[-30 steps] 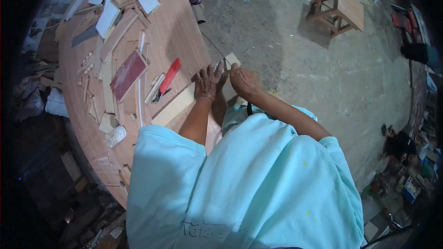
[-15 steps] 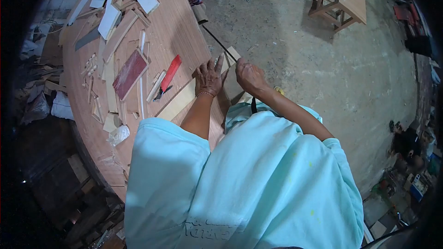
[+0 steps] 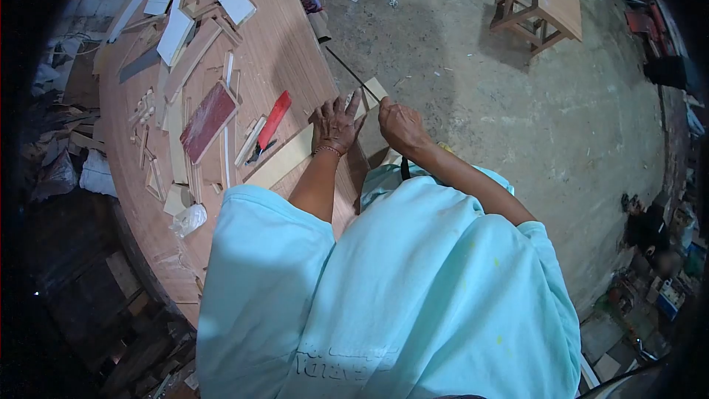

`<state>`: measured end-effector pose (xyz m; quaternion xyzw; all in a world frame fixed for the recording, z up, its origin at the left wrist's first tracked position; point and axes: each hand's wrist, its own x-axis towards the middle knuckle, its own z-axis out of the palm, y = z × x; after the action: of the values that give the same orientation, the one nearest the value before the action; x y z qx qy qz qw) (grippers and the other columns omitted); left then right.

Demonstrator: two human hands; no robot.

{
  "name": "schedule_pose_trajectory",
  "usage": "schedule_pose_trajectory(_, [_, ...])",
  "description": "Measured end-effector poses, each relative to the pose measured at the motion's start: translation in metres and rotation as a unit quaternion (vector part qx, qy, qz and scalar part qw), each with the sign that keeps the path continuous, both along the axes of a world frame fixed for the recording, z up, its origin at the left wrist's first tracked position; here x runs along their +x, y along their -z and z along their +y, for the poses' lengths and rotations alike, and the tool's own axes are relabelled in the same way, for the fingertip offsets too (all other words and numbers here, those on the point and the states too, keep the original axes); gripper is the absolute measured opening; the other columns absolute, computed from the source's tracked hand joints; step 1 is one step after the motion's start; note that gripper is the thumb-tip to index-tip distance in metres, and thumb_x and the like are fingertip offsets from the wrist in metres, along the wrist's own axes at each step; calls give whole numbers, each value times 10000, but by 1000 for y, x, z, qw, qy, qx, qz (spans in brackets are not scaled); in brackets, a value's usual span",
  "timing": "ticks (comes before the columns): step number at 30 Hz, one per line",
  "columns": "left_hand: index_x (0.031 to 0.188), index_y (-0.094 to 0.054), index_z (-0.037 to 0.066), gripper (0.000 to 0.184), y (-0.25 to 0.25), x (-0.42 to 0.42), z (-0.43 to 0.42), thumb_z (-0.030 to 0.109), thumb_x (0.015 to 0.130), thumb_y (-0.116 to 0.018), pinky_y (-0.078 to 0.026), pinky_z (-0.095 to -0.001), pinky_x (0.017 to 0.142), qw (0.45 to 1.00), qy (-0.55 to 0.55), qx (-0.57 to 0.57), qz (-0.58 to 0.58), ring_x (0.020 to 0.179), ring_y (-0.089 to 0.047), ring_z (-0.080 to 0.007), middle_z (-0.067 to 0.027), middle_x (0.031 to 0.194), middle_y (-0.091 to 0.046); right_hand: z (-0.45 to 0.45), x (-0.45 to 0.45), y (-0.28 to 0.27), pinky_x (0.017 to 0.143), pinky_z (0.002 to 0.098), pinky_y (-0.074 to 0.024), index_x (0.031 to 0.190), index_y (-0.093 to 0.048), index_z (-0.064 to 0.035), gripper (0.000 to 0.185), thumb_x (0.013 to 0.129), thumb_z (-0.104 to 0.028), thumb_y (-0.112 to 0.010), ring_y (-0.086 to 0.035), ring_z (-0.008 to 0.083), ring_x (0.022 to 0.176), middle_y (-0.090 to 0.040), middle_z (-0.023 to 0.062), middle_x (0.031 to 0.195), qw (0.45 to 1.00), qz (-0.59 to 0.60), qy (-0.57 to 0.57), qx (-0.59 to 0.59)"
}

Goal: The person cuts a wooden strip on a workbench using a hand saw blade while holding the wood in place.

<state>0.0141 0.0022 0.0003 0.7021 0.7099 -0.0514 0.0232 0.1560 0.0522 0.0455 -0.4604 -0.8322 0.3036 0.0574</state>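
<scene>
My left hand (image 3: 336, 130) lies flat with its fingers spread on a long pale wooden board (image 3: 284, 165), pressing it against the workbench (image 3: 295, 66). One end of the board sticks out past the bench edge. My right hand (image 3: 402, 126) is closed round the near end of a handsaw (image 3: 347, 66), whose dark blade shows almost edge-on. The blade crosses the board's overhanging end, just beyond my left fingertips. The saw's handle is hidden in my fist. On the bench left of my left hand lies a red-handled tool (image 3: 275, 120) with a dark tip.
Wood offcuts, white pieces (image 3: 235, 2) and a dark red panel (image 3: 210, 122) cover the bench's left part. A clear plastic roll (image 3: 190, 219) lies nearer me. A wooden stool (image 3: 539, 11) stands on the concrete floor, upper right. Clutter lines the right wall.
The saw and my right hand have shifted slightly toward me. My left hand stays in place on the board. The whole view has moved a little.
</scene>
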Motion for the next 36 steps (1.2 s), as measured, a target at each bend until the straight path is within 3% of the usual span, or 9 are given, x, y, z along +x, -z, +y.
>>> schedule_pose_trajectory(34, [1233,-235,211,513,-3,0,1,366,770,-395,-290,-379,760,1000,-2,-12,5,908,-361,-237,-49,1137,-339,-2,-5,-5,531,441,-408,770,-410,41,231,805,-133,-262,-530,373,613,-522,231,626,999,-36,-3,-11])
schedule_pose_trajectory(36, [1218,-248,251,521,2,-2,1,403,748,-418,-298,-391,757,1000,-4,18,5,923,-371,-227,-32,1070,-365,-2,-6,-5,538,443,-406,782,-406,50,243,810,-141,-259,-528,374,614,-520,228,619,999,-45,2,-19])
